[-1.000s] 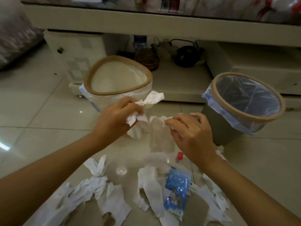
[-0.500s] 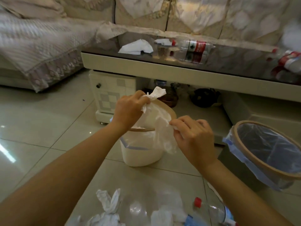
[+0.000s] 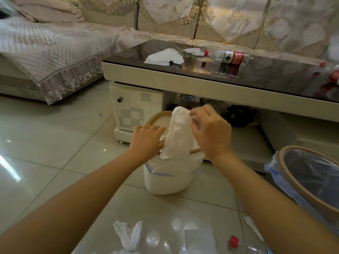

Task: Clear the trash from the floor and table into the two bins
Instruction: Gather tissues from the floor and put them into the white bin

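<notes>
- My right hand [image 3: 211, 132] pinches the white tissue [image 3: 177, 132] at its top, hanging over the white bin [image 3: 168, 178].
- My left hand [image 3: 146, 142], fingers spread, touches the tissue's left side.
- The dark-lined bin [image 3: 310, 182] stands right.

Home living room, lace-covered sofa [image 3: 55, 52], glass-topped coffee table [image 3: 256, 77], tiled floor [image 3: 45, 153]

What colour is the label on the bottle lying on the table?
Red with a white band, on the bottle; clearest in the head view.
</notes>
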{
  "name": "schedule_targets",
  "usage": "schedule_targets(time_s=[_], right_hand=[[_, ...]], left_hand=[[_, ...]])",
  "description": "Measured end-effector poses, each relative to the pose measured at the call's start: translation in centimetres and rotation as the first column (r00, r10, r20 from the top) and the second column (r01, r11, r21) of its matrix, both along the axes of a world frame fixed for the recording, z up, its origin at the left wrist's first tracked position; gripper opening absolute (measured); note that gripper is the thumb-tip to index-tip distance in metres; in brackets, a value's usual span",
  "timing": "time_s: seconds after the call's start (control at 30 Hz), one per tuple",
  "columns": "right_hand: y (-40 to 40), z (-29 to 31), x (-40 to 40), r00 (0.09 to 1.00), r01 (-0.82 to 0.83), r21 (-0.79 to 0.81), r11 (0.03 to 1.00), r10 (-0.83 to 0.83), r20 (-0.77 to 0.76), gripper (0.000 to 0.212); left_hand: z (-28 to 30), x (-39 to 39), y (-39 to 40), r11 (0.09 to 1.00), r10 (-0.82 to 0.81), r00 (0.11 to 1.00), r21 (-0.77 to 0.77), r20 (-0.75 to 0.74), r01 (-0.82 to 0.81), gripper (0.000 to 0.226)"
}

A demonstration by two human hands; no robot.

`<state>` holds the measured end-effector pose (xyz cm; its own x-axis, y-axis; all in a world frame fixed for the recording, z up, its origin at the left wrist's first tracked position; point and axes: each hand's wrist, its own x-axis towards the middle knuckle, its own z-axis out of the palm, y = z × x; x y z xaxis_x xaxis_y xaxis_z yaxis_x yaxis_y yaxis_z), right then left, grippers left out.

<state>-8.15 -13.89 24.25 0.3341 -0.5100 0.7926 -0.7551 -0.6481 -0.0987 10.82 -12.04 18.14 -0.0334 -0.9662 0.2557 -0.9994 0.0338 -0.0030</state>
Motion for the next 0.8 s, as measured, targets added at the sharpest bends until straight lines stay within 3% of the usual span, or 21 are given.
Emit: schedule_targets(time_s=[0.13,0.2,0.33,0.6,0.8], right_hand=[[-2.1,1.6,3.1,0.999,0.026,-0.143,0.989,-0.021,0.039,0.007],[-2.5,0.6,3.9,0.998,0.03,-0.07,0.997,-0.034,-0.056,0.012],[-1.7,-3.3,3.8,0.963,0.025,0.29,0.957,0.055,-0.263,0.04],[1.5,-6.2,1.0,0.918,0.032,0.257,0.966,0.074,-0.391,0.048],[4.6,-6.7,0.1,0.924,-0.028,0.295,0.955,0.138,-0.357,0.048]], left_hand=[[-0.1,1.5,1.4,0.996,0.028,0.998,-0.079,-0.058,-0.032,0.049],[-0.4,2.2,2.0,0.996,0.042,0.994,-0.077,-0.1,-0.05,0.048],[-1.1,2.9,2.8,0.997,0.053,0.986,-0.052,-0.159,-0.062,0.044],[-2.1,1.2,4.7,0.991,-0.081,0.992,-0.117,-0.098,0.07,0.052],[-1.6,0.9,7.7,0.975,-0.203,0.977,-0.103,-0.06,0.196,0.056]])
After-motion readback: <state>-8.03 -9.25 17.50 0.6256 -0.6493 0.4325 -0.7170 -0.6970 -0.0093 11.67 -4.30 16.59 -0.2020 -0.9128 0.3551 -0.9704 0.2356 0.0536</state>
